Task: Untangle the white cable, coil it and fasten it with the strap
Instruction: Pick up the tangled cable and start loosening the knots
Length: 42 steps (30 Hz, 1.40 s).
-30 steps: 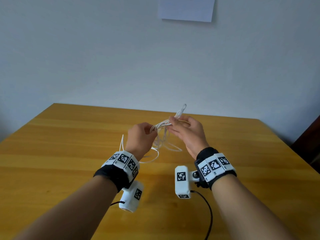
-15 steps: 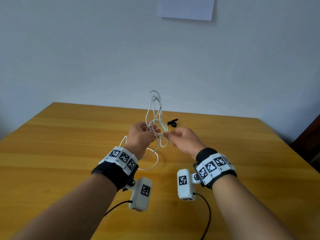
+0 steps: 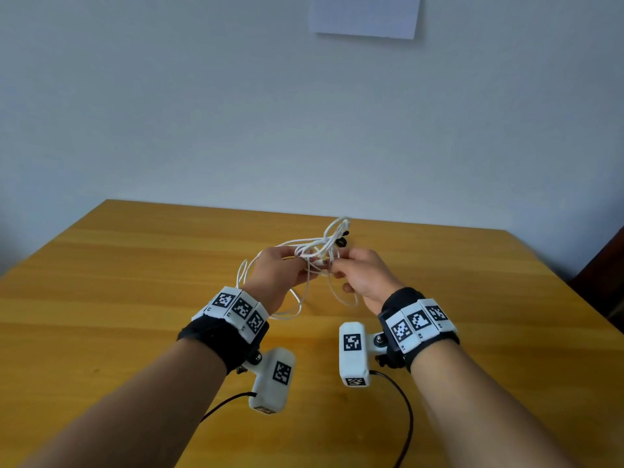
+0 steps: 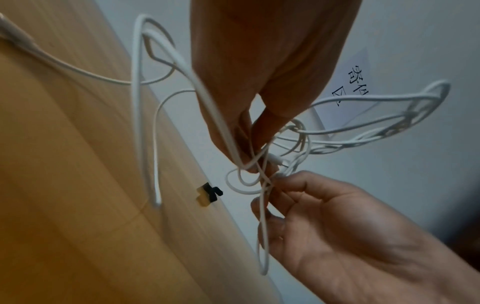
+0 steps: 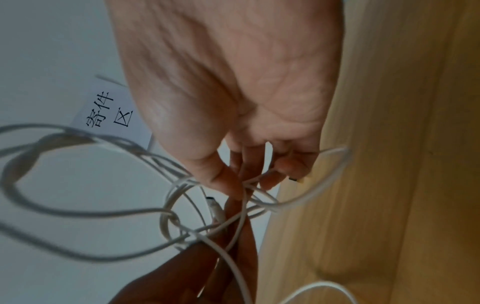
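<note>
The white cable [image 3: 315, 248] is a loose tangle held in the air between both hands, above the wooden table [image 3: 135, 298]. My left hand [image 3: 304, 265] pinches several strands at the knot, and in the left wrist view the cable [image 4: 145, 123] hangs in long loops to the table. My right hand [image 3: 337, 265] pinches strands [image 5: 249, 185] close beside it; a white plug [image 5: 214, 209] sticks out by the fingertips. The small black strap [image 3: 341, 240] lies on the table just behind the hands, also visible as the strap [image 4: 209, 193] in the left wrist view.
A sheet of paper [image 3: 366, 15] with printed characters hangs on the white wall behind the table. A dark piece of furniture [image 3: 607, 265] stands at the right edge. Black camera leads [image 3: 405, 417] trail from my wrists over the near table.
The loops that stood upright above my hands have dropped and now lean to the far right over the strap. Both hands stay together at the knot.
</note>
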Available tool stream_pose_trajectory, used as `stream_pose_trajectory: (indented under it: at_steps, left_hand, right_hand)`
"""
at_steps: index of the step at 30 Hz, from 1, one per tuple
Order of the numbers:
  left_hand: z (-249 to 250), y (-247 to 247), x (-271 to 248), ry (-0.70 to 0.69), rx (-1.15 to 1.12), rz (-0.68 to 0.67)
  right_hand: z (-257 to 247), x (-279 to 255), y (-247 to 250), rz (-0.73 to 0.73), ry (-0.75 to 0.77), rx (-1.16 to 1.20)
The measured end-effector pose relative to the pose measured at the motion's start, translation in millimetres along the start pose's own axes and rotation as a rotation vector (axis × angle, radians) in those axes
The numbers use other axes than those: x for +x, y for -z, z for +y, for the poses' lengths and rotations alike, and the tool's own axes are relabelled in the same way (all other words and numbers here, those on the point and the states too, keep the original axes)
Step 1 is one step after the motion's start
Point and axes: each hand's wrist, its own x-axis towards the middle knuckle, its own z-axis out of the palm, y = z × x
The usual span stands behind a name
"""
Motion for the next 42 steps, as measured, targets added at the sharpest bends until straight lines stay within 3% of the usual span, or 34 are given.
stream_pose_trajectory:
  at_steps: [5, 10, 14, 17, 22, 26, 33, 42]
  left_hand:
    - [4.4, -4.4, 0.3, -0.037, 0.126, 0.018]
    - [8.0, 0.7, 0.6, -0.170, 0.366, 0.056]
    - [7.6, 0.6, -2.7, -0.200, 0.305, -0.059]
    - [6.0, 8.1, -0.7, -0.274, 0.445, -0.143]
    - [5.0, 13.7, -0.5, -0.345, 0.637, -0.178]
    - [5.0, 11.9, -1.5, -0.295, 0.577, -0.165]
    - [1.9, 5.5, -6.0, -0.197, 0.376, -0.167]
    - [-2.1, 2.0, -0.8, -0.215, 0.318, 0.088]
  right_hand:
    - [-9.6, -6.4, 2.7, 0.009, 0.063, -0.081]
    - [-4.3, -3.1, 0.7, -0.010, 0.110, -0.117]
    - [3.8, 3.8, 2.9, 0.120, 0.114, -0.103]
    - [6.4, 7.6, 8.8, 0.188, 0.109, -0.164]
    - [5.6, 5.3, 10.8, 0.090, -0.007, -0.077]
    - [5.8, 8.6, 10.5, 0.087, -0.096, -0.050]
    - [3.7, 5.9, 5.6, 0.074, -0.106, -0.105]
    - [7.0, -3.5, 1.9, 0.042, -0.065, -0.096]
